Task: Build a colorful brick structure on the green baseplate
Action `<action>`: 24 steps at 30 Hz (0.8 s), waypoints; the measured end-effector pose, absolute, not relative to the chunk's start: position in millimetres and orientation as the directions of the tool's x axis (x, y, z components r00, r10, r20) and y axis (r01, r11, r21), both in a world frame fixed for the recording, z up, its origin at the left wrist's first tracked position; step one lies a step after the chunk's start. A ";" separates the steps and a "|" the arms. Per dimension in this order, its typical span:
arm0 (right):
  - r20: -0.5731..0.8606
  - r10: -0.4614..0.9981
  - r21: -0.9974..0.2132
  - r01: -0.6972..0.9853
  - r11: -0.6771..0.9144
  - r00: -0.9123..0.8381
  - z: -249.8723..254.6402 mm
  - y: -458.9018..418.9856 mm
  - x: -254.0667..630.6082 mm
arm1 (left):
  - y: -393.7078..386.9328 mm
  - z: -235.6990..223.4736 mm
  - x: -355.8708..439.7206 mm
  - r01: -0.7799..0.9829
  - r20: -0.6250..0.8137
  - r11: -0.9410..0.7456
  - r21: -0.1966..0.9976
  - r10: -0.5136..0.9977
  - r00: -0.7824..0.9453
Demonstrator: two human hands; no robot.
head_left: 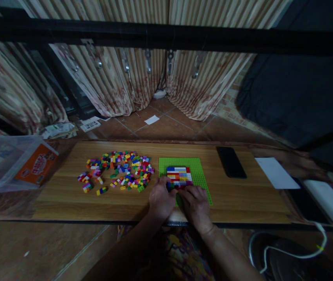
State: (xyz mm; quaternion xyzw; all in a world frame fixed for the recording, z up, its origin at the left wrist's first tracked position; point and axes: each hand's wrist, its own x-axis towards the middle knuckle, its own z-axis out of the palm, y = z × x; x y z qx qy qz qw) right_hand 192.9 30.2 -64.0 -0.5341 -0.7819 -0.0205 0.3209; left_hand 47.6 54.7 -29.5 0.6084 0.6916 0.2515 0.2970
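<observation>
A green studded baseplate [197,168] lies on the wooden table, carrying a flat block of multicoloured toy bricks [180,175] built in rows. My left hand [162,198] is closed at the block's near left corner, index finger and thumb around its edge. Beside it, my right hand [194,201] rests over the plate with bent fingers pressed together at the block's near edge. Whatever sits under the right fingertips is hidden. To the left, many loose toy bricks [125,168] are scattered in a wide ring-like pile.
A black phone [231,162] lies on the table [119,208] right of the plate. White paper [276,173] and a white device [328,201] with a cable are farther right. At the left stands a clear plastic box [5,156] with an orange label. Curtains hang behind a dark bar [166,37].
</observation>
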 end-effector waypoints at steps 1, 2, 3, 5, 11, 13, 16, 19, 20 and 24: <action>0.522 0.823 -0.316 0.846 0.429 -0.222 -63.7 30.2 192.5 | 54.9 -29.6 47.7 0.695 -0.102 0.130 0.707 0.991 -0.082; 0.518 0.826 -0.326 0.842 0.430 -0.222 -63.0 30.3 192.2 | 54.8 -29.7 47.6 0.697 -0.100 0.126 0.705 0.992 -0.079; 0.514 0.830 -0.341 0.836 0.430 -0.217 -61.9 30.2 192.3 | 54.5 -29.8 47.2 0.700 -0.100 0.124 0.703 0.992 -0.076; 0.510 0.841 -0.399 0.816 0.417 -0.180 -59.2 29.1 193.8 | 53.3 -30.0 45.9 0.702 -0.094 0.117 0.703 0.993 -0.071; 0.492 0.846 -0.717 0.647 0.259 0.207 -56.7 16.8 214.7 | 45.8 -31.4 37.9 0.660 -0.041 0.041 0.750 0.999 -0.016; 0.469 0.838 -0.759 0.612 0.221 0.279 -57.8 10.3 222.3 | 41.3 -31.9 32.9 0.649 -0.003 0.008 0.761 1.000 -0.009; 0.430 0.857 -0.765 0.619 0.179 0.283 -58.8 -1.0 225.4 | 30.9 -33.3 21.0 0.639 0.049 -0.053 0.767 0.999 0.024; 0.403 0.886 -0.752 0.634 0.180 0.227 -57.4 -11.3 215.2 | 15.5 -36.3 2.8 0.620 0.061 -0.075 0.781 0.997 0.044; 0.396 0.898 -0.746 0.637 0.192 0.193 -56.3 -13.7 209.2 | 9.6 -37.4 -4.3 0.619 0.056 -0.063 0.783 0.998 0.031; 0.398 0.917 -0.681 0.663 0.311 -0.022 -49.8 -13.6 176.9 | -10.9 -38.8 -35.0 0.637 0.051 -0.008 0.771 0.997 -0.049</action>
